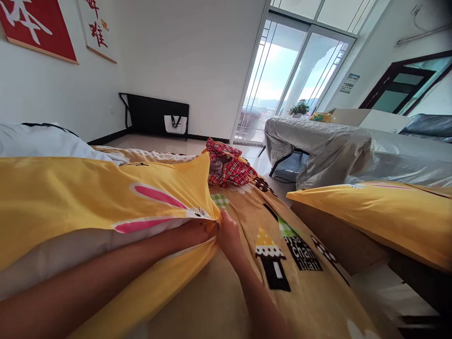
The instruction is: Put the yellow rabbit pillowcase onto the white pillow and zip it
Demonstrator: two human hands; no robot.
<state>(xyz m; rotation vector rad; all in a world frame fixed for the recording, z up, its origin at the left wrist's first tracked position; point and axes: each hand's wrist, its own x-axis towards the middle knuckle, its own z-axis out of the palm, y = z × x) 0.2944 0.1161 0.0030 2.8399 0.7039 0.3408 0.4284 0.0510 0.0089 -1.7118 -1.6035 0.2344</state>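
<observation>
The left hand (192, 234) reaches into the open end of a yellow rabbit-print fabric pillowcase (88, 197), its fingers hidden inside. The right hand (229, 235) pinches the opening's edge just beside it. Beyond the fingers, a red plaid cloth (229, 165) lies crumpled on the tan printed blanket (300, 287).

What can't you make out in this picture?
All in the head view:
- Fingers of the left hand: hidden inside the opening of the yellow pillowcase.
- The second yellow pillow: cut off by the right edge.
- The red checked cloth: crumpled, so its kind is unclear.
- The red wall poster: cut off by the top edge.
</observation>
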